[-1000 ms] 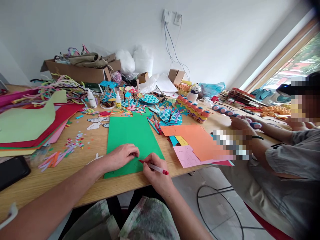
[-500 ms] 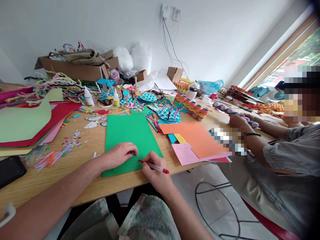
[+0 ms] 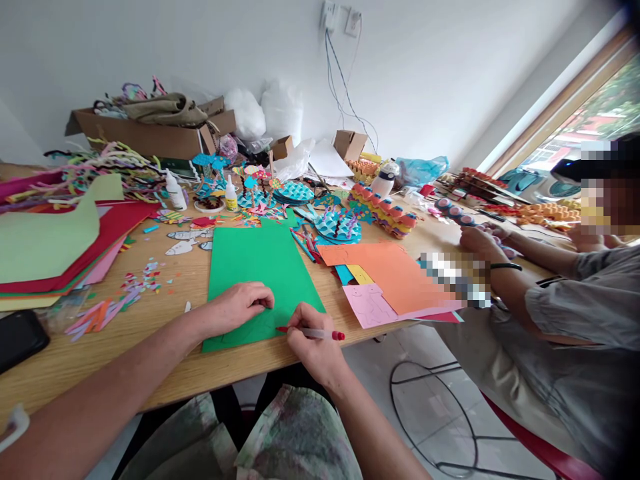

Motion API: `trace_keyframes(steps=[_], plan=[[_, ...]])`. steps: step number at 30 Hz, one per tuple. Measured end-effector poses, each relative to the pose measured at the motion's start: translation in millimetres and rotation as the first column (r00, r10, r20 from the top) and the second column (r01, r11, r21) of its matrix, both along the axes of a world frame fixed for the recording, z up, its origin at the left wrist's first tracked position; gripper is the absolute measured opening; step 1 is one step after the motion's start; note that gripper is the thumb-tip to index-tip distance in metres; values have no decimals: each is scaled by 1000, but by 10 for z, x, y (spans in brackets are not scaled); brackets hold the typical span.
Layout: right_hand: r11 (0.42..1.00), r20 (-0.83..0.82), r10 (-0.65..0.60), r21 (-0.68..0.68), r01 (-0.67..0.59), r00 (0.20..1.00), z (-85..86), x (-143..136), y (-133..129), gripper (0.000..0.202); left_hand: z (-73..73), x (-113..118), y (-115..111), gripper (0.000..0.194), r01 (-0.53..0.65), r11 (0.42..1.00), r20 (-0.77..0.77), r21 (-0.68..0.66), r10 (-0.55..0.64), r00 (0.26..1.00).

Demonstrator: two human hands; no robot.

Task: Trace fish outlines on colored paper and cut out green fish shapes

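Note:
A green sheet of paper (image 3: 260, 260) lies at the table's front edge, with faint drawn lines near its bottom. My right hand (image 3: 316, 343) grips a red-tipped pen (image 3: 320, 334), its point on the lower right part of the sheet. Resting on the sheet, my left hand (image 3: 243, 305) has its fingers curled downward; whether anything is under them is hidden. To the right lie an orange sheet (image 3: 395, 273) and a pink sheet (image 3: 367, 305) with line drawings.
Stacked coloured paper (image 3: 55, 247), a black phone (image 3: 23, 339) and paper scraps (image 3: 103, 317) are at the left. Glue bottles (image 3: 175, 191) and paper crafts (image 3: 337, 225) stand farther back. At the right, a person's hands (image 3: 477, 243) hold a craft piece.
The pen's tip has shifted slightly down and left on the green sheet, and the pen lies flatter. The other person's craft piece has moved a little. My left hand stays in place.

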State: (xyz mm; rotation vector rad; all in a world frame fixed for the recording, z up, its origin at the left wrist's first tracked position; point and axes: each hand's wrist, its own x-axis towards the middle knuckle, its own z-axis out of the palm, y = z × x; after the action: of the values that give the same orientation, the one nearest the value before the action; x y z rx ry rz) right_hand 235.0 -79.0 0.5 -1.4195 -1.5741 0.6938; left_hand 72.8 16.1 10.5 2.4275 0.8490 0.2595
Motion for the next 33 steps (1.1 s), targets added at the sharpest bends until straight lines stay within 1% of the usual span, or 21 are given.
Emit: trace_keyframes(steps=[3,7,10,16,25,29,33], plan=[[1000,-31,-2,-3,2,1000,-12,1,5,10,1,0,1,15,2,1000,4,0,-2,1000],[998,-78,-53,19,55,996,-57,-13,17,9,5,0,-1,15,2,1000,-7,0,-2,1000],[998,-52,-50,22,51,997,-60,-32,25,8,5,-1,-3,15,2,1000,-11,4,-2,1000],[999,12,-38,1,38,999,-2,-49,29,9,-20,-7,0,15,4,1000,9,24,-5,1000],[999,37,-40,25,39,998,-52,-57,39,9,-20,2,5,15,-2,1000,7,2,2,1000],[998,50,-53,38,51,997,-48,-51,29,8,-8,0,4,15,2,1000,0,2,-2,1000],[999,24,-42,25,41,999,-32,-36,12,8,-6,-5,4,16,5,1000,-4,-2,-5,1000]])
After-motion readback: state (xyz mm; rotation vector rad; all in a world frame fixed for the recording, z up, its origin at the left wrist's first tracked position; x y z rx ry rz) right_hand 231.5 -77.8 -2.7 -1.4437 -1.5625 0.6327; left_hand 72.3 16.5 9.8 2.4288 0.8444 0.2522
